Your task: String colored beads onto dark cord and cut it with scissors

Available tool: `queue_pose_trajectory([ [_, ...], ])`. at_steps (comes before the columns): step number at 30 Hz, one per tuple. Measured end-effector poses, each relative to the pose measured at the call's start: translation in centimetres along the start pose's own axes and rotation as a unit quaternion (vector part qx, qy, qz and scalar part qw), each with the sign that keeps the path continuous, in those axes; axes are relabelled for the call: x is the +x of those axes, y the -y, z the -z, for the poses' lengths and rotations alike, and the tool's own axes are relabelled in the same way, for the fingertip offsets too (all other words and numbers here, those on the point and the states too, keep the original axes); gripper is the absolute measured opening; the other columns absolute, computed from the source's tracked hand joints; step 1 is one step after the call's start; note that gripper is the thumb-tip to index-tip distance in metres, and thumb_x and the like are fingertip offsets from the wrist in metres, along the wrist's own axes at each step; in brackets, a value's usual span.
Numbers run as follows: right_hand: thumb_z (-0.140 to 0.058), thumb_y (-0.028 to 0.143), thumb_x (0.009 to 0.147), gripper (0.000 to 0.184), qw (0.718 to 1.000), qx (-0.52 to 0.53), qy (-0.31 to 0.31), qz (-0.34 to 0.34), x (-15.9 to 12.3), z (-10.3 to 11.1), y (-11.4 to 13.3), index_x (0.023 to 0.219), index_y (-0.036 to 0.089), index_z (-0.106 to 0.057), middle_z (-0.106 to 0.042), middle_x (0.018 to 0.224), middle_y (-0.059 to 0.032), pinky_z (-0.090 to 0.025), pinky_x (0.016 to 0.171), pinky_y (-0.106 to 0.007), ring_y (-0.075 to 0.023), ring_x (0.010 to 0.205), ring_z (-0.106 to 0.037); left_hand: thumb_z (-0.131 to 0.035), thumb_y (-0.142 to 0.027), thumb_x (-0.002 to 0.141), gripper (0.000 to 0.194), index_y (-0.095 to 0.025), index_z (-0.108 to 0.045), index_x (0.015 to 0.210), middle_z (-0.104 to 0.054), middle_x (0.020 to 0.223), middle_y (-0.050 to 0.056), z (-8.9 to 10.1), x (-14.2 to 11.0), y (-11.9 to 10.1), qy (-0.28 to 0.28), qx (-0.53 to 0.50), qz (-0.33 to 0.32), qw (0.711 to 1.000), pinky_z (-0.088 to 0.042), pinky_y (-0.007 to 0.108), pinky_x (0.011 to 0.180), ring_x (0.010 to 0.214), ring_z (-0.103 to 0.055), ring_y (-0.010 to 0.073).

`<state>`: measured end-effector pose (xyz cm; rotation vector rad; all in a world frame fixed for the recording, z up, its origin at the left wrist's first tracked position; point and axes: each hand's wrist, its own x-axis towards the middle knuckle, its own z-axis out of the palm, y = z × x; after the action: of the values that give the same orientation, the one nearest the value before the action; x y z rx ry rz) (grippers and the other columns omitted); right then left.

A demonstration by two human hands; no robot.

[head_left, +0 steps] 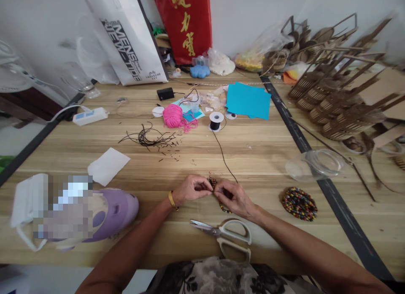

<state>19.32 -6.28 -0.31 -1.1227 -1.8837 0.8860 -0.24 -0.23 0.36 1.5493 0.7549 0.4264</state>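
My left hand (192, 187), with a yellow band at its wrist, pinches at the middle of the table, fingertip to fingertip with my right hand (234, 198). Both are closed on a strand of small multicoloured beads (211, 182); its exact pinched part is hidden by the fingers. More of the beads show below my right hand. A black cord (224, 155) runs from a white-flanged spool (215, 122) down to behind my right hand. Scissors with pale handles (221, 231) lie just below the hands, blades pointing left.
A coil of beads (299, 203) lies at right, near clear plastic rolls (322, 164). Black cord pieces (148, 136), pink yarn (173, 116) and blue sheets (248, 101) lie farther back. A purple object (122, 207) and white paper (108, 166) sit left. Woven baskets (335, 104) stand at back right.
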Motion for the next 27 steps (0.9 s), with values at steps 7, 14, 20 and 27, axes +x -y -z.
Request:
queue_pose_trajectory([
  [7, -0.051, 0.027, 0.090, 0.018, 1.000, 0.001, -0.002, -0.003, -0.01, 0.01, 0.06, 0.078, 0.016, -0.058, -0.057, 0.069, -0.0031, -0.039, 0.055, -0.023, -0.0129, 0.060, -0.051, -0.070, -0.024, 0.072, 0.017, -0.009, -0.067, 0.079, -0.067, 0.077, 0.006, -0.01, 0.00, -0.14, -0.004, -0.013, 0.009, 1.000, -0.048, 0.022, 0.068, 0.069, -0.061, 0.0114],
  [14, -0.051, 0.027, 0.090, 0.017, 1.000, -0.013, 0.001, -0.011, -0.13, -0.04, -0.13, 0.079, 0.015, -0.058, -0.056, 0.068, -0.0026, -0.039, 0.053, -0.022, -0.0112, 0.058, -0.048, -0.069, -0.022, 0.073, 0.015, -0.009, -0.067, 0.079, -0.067, 0.077, 0.006, 0.12, -0.07, -0.42, -0.008, -0.009, 0.006, 1.000, -0.049, 0.022, 0.069, 0.070, -0.061, 0.0114],
  [20, -0.051, 0.026, 0.090, 0.016, 1.000, -0.010, 0.001, -0.006, -0.10, -0.06, -0.09, 0.079, 0.016, -0.058, -0.056, 0.068, -0.0027, -0.038, 0.053, -0.022, -0.0117, 0.059, -0.050, -0.067, -0.021, 0.073, 0.013, -0.009, -0.068, 0.079, -0.067, 0.078, 0.006, 0.08, -0.03, -0.36, -0.010, 0.004, -0.004, 1.000, -0.049, 0.022, 0.069, 0.070, -0.061, 0.0116],
  [27, -0.051, 0.030, 0.091, 0.020, 1.000, -0.006, -0.001, -0.007, -0.04, -0.04, 0.03, 0.079, 0.017, -0.058, -0.057, 0.068, -0.0030, -0.040, 0.054, -0.023, -0.0127, 0.059, -0.050, -0.068, -0.024, 0.074, 0.015, -0.010, -0.068, 0.079, -0.067, 0.078, 0.006, 0.09, -0.04, -0.49, -0.006, 0.014, -0.011, 1.000, -0.049, 0.022, 0.069, 0.071, -0.061, 0.0121],
])
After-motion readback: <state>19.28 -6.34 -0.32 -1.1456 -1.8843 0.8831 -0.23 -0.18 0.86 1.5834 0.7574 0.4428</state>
